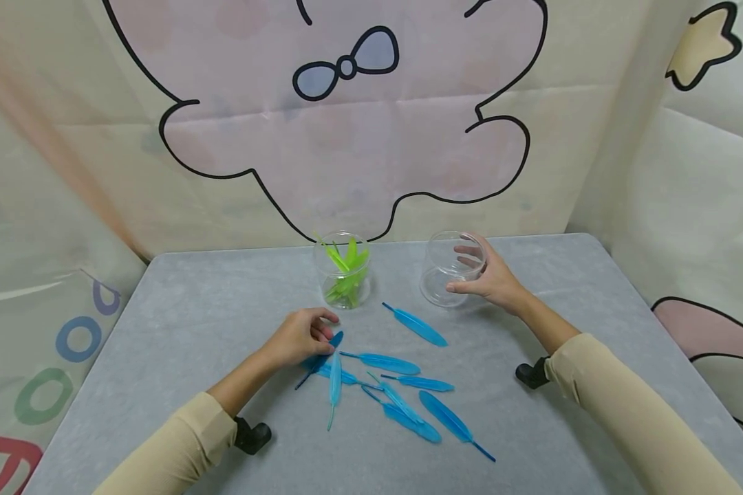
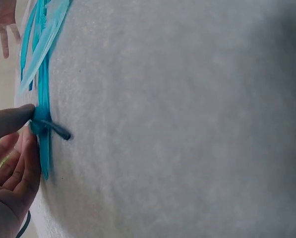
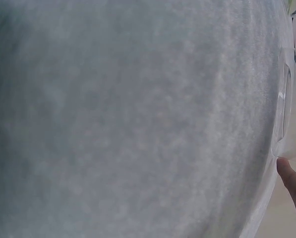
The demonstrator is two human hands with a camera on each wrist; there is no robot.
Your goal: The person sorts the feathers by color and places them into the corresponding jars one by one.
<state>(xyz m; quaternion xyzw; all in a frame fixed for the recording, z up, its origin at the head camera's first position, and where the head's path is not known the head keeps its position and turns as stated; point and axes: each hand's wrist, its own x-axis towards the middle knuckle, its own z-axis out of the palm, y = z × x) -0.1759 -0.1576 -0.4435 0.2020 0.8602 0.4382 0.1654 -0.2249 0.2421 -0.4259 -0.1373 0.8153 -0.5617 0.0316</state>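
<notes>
My left hand point(image 1: 303, 337) pinches a blue feather point(image 1: 316, 361) between thumb and fingertips, low over the table. The same feather's dark quill point(image 2: 61, 131) sticks out beside the thumb in the left wrist view. More blue feathers point(image 1: 391, 363) lie loose to its right, some overlapping. My right hand point(image 1: 495, 278) holds an empty clear cup point(image 1: 436, 275) by its right side, thumb in front and fingers behind. In the right wrist view only the thumb point(image 3: 291, 183) and part of a finger show beside the cup's edge point(image 3: 282, 109).
A second clear cup point(image 1: 342, 282) with bright green feathers in it stands at the back, left of the held cup. The grey table point(image 1: 192, 330) ends at a cloth backdrop point(image 1: 359, 151) printed with a cartoon. Another printed cloth point(image 1: 706, 206) hangs at the right.
</notes>
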